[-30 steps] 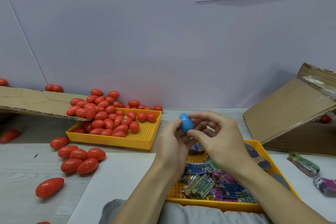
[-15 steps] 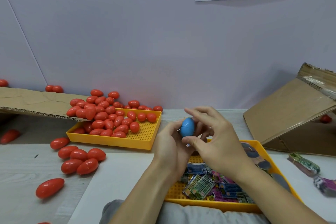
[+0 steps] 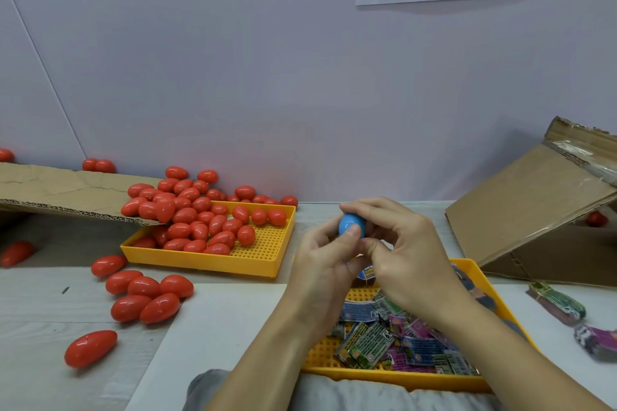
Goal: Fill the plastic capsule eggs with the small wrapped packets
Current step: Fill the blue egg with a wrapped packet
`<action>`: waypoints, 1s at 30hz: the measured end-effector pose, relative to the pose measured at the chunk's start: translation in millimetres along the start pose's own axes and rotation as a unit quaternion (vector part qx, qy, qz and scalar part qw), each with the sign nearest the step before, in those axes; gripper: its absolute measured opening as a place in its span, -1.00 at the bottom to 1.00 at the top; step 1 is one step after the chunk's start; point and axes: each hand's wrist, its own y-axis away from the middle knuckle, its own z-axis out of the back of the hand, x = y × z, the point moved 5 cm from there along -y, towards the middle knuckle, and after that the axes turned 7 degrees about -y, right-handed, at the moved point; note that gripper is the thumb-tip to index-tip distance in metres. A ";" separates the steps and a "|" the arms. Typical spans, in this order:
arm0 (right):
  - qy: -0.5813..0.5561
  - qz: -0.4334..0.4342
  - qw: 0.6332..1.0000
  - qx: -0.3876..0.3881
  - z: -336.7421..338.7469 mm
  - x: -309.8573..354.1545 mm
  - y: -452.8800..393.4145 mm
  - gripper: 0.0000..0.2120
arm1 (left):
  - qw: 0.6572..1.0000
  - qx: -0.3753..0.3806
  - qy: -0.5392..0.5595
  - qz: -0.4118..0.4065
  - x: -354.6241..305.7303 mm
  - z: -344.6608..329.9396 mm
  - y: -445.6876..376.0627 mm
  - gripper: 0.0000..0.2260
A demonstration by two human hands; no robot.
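we've got the blue capsule egg [image 3: 350,226] pinched between left hand [image 3: 325,263] and right hand [image 3: 405,263]. uneven squeezing could pop it out onto the packet tray [image 3: 480,280].

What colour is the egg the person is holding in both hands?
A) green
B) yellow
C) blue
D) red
C: the egg pinched between the left hand and the right hand is blue, while the loose eggs in the left tray are red.
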 end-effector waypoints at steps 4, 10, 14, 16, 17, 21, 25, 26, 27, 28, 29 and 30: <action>-0.024 -0.016 1.000 0.003 1.9 -0.5 -0.3 -0.51 | 1.000 -0.009 -0.001 -0.015 -1.3 2.6 0.2 -0.67; -0.030 -0.016 0.999 0.011 1.0 2.2 -0.2 -0.51 | 0.999 -0.016 -0.015 -0.029 -2.5 6.8 0.6 -0.74; -0.009 -0.006 1.000 0.009 1.1 2.9 0.5 -0.51 | 0.999 -0.014 -0.017 -0.027 -3.3 6.2 0.5 -0.76; 0.016 -0.004 1.000 0.006 0.5 1.7 2.1 -0.50 | 1.000 -0.006 -0.011 -0.023 -4.0 3.8 1.4 -0.77; 0.025 -0.006 1.000 0.003 0.9 0.9 2.8 -0.49 | 1.000 0.000 0.001 -0.016 -4.0 2.5 1.8 -0.78; 0.027 -0.016 1.000 0.002 3.6 -1.5 3.9 -0.48 | 0.997 -0.023 0.069 0.026 -1.3 3.4 1.0 -0.67; 0.030 -0.023 0.999 0.008 2.6 -2.6 4.8 -0.48 | 0.998 -0.034 0.053 0.028 -0.5 4.4 -0.9 -0.71; 0.031 -0.025 0.999 0.012 1.8 -2.8 4.7 -0.48 | 0.998 -0.032 0.038 0.026 -0.1 4.7 -1.1 -0.73; 0.034 -0.027 0.999 0.016 1.5 -3.2 4.5 -0.47 | 0.999 -0.032 0.026 0.025 1.0 5.5 -1.8 -0.74; 0.037 -0.030 0.999 0.020 1.4 -3.8 4.2 -0.47 | 0.999 -0.040 0.020 0.026 2.2 7.0 -2.5 -0.75; 0.041 -0.032 0.998 0.025 1.4 -4.6 4.1 -0.46 | 0.998 -0.056 0.019 0.030 3.3 9.2 -3.2 -0.74; 0.048 -0.036 0.998 0.029 1.6 -5.6 4.1 -0.46 | 0.996 -0.080 0.017 0.035 4.0 12.0 -3.7 -0.75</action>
